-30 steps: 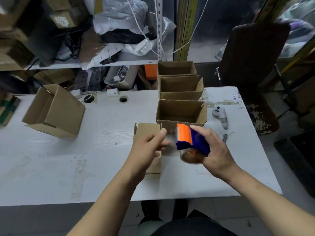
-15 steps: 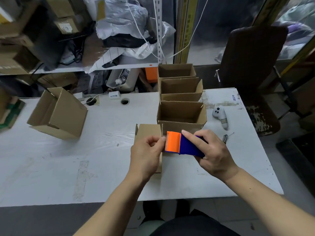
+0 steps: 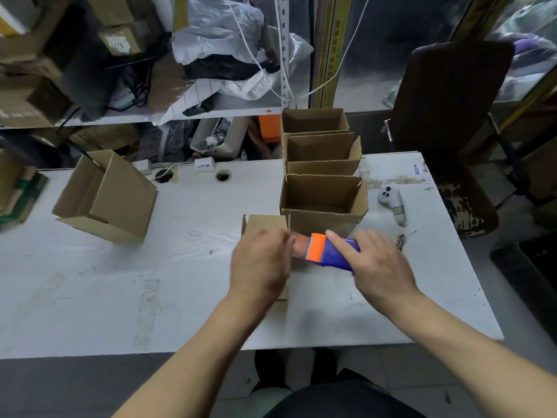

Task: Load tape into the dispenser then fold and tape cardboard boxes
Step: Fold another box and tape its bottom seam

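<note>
My right hand grips the blue and orange tape dispenser, its orange cutter end pointing left and my forefinger lying along its top. My left hand is at that cutter end, fingers curled and blurred, pinching the tape end. Both hands hover over a flat folded cardboard box lying on the white table. Just behind it stands an open box, with two more open boxes lined up behind that one.
Another open box lies tipped on its side at the table's left. A white controller and a small metal piece lie at the right. A dark chair stands beyond the right corner. Cluttered shelves run along the back.
The dispenser has tipped from upright to lying flat with its cutter pointing left. My left hand closed onto the cutter end and now draws leftward from it.
</note>
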A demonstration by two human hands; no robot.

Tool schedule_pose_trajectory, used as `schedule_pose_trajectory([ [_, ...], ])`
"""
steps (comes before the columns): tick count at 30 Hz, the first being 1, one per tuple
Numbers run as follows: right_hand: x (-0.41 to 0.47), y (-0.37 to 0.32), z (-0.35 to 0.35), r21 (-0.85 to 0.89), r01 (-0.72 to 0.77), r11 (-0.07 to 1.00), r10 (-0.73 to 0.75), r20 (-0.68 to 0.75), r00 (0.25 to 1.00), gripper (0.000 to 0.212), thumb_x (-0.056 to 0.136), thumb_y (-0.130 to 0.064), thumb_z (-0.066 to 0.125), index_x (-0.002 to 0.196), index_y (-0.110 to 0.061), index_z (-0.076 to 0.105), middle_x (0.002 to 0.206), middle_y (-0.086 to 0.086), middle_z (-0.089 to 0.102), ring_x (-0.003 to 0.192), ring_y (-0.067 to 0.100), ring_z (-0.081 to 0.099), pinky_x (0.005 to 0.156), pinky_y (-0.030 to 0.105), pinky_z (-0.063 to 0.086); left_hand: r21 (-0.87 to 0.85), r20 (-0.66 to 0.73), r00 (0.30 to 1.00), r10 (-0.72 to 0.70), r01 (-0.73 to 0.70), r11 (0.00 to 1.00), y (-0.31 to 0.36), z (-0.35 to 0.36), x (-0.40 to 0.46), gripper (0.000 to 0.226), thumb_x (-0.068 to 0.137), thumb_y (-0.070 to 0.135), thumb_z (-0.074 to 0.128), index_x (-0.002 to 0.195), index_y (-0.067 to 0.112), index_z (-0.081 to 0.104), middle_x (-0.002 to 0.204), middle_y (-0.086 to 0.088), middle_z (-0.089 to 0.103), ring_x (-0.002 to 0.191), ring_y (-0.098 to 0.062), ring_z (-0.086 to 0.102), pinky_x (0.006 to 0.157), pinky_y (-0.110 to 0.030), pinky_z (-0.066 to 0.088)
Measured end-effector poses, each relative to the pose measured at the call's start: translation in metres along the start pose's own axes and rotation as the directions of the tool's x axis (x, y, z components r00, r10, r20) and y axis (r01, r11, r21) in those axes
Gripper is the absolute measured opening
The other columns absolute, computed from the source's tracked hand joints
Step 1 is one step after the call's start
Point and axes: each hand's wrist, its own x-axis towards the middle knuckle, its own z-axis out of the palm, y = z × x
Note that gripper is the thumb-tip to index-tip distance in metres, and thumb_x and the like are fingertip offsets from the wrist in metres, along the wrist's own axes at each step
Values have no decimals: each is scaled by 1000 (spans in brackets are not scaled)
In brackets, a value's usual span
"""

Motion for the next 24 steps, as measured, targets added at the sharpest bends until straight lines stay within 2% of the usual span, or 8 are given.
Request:
schedule_pose_trajectory([
  [3,10,2,27,-98,-292,951,301,498,814,65,90,-29,74,149,-26,48,118,9,57,107,31,58,78,35,44,183,17,980,200,-200,963,18,5,1,29,97,25,56,72,16,67,60,-5,62,56,-27,56,51,-29,31],
  [5,9,14,46,80,-556,827,331,731,597,54,89,-26,72,141,-30,59,117,5,59,104,25,62,81,30,51,112,54,995,83,-89,990,23,0,6,24,103,29,58,87,19,74,77,0,72,71,-24,63,60,-31,33],
  [7,0,16,61,281,-727,627,255,807,533,47,84,-21,78,128,-36,68,109,-2,69,93,14,65,74,22,51,57,142,987,-74,67,996,22,-6,13,23,104,36,58,99,24,78,92,6,76,85,-17,66,68,-29,38],
  [13,-27,7,94,294,-710,640,265,783,563,41,81,-20,70,114,-42,74,110,-4,75,107,24,65,89,34,52,-91,229,958,-172,197,976,16,-19,21,21,101,35,65,93,24,80,85,11,79,84,-10,71,85,-36,58],
  [17,-8,2,79,213,-709,673,306,792,529,65,91,-43,66,152,-33,46,149,8,45,140,32,37,115,41,37,-100,259,950,-173,204,974,11,-21,23,22,100,34,65,84,26,77,78,15,78,79,-4,70,79,-32,57],
  [20,27,-16,33,710,-609,353,204,577,791,54,96,-48,59,148,-35,52,150,-10,46,141,8,40,118,29,36,-89,273,943,-190,222,971,4,-22,25,25,98,31,66,74,31,72,74,16,77,75,-1,70,78,-30,58],
  [22,51,-35,-3,826,-559,70,65,556,829,54,96,-58,56,145,-37,55,146,-19,53,135,-6,46,110,15,38,-116,296,932,-208,251,961,-2,-22,26,23,97,33,66,76,29,75,73,17,77,75,1,71,81,-32,59],
  [24,65,-48,-16,820,-570,-54,-27,570,821,54,94,-60,59,140,-32,61,139,-14,64,132,1,54,110,20,42,-139,304,926,-226,277,951,-8,-21,27,21,97,37,68,80,27,77,73,15,77,74,0,71,80,-35,61],
])
